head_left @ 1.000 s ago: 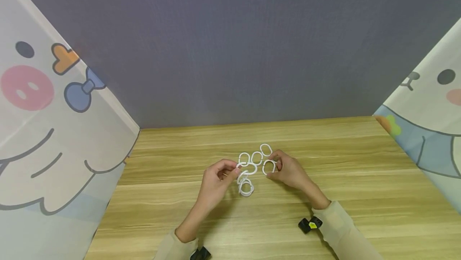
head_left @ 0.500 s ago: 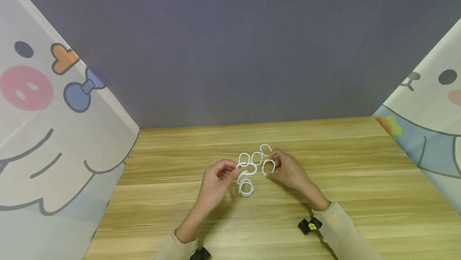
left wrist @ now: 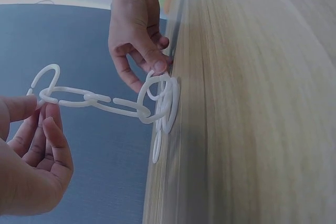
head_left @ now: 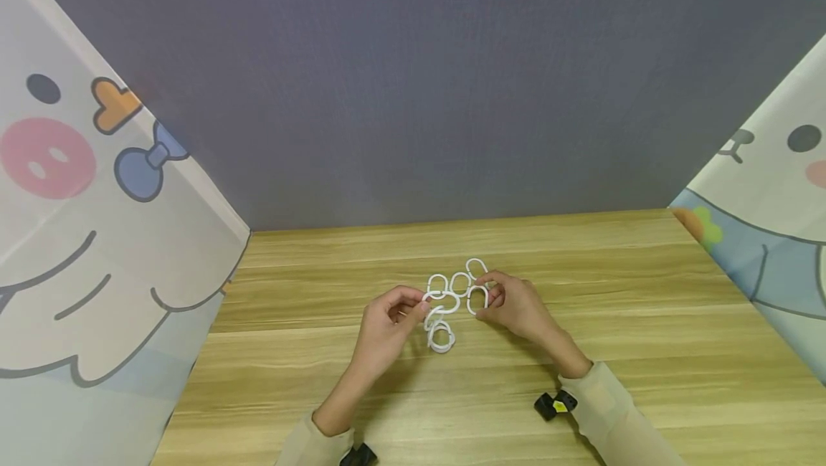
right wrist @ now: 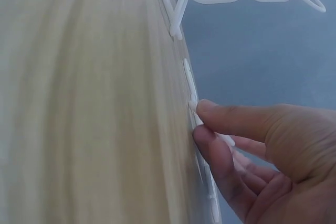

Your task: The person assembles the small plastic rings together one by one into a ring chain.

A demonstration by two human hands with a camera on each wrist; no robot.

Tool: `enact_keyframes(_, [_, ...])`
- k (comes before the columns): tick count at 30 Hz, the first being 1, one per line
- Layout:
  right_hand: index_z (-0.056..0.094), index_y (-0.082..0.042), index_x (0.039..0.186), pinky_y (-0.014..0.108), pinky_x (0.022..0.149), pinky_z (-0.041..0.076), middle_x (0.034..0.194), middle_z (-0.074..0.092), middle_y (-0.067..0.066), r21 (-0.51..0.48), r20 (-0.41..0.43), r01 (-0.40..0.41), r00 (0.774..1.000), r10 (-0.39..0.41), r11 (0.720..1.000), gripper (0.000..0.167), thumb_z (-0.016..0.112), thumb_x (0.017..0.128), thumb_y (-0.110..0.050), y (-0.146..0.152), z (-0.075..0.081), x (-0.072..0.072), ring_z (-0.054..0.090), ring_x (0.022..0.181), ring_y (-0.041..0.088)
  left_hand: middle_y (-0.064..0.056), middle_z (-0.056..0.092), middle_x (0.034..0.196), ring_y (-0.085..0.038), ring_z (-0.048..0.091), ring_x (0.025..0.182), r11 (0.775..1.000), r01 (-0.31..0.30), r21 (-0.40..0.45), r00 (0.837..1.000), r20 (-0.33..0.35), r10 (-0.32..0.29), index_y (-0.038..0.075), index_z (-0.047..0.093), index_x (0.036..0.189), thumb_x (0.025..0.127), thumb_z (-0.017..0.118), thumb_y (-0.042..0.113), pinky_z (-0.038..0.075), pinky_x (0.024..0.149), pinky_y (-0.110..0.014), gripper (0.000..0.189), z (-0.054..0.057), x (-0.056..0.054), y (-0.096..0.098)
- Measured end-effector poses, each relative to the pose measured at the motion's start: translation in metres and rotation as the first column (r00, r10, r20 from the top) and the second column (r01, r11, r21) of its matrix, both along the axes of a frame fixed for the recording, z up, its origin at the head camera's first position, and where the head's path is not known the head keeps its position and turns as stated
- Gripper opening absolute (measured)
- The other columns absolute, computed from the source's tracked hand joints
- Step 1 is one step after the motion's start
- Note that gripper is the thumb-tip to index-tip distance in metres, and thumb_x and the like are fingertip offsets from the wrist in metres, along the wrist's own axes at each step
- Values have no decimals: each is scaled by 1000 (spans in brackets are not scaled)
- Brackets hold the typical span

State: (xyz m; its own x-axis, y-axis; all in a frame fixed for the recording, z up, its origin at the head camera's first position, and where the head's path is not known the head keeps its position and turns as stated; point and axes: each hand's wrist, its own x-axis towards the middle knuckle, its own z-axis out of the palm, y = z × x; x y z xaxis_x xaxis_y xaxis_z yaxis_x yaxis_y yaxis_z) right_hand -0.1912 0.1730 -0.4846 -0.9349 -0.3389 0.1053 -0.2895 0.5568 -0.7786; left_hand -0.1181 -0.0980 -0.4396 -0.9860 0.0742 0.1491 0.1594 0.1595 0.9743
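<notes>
My left hand (head_left: 387, 330) pinches the end of a short chain of white plastic links between thumb and fingertips. In the left wrist view this chain (left wrist: 115, 110) stretches from the fingers, above the table, to more links lying at its far end. My right hand (head_left: 521, 308) pinches a white oval link (head_left: 469, 301) by its right side, thumb at the near end and index finger at the far end, close over the table. Each link has a small gap in its outline. The right fingers partly hide that link.
Several loose white links lie on the wooden table (head_left: 323, 258), among them a far one (head_left: 476, 259) beyond the right fingers. A grey wall (head_left: 413, 93) rises behind the table, with cartoon panels left (head_left: 39, 251) and right (head_left: 761, 193).
The oval link in my right hand has shifted slightly left, and the right fingers have moved with it. My left hand and its chain have stayed in place.
</notes>
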Motion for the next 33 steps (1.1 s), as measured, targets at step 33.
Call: enact_keyframes(33, [58,15,148,43,76,68,99,74,22,-400,200,-39,971,129,916,56,77,95,13,2,34,6,77,81,25,-6,77,94,-12,70,84,1000,-1,-6,1000,1,1,0,80,108,102,79,4,54,75,-21,7,-2,-1,1])
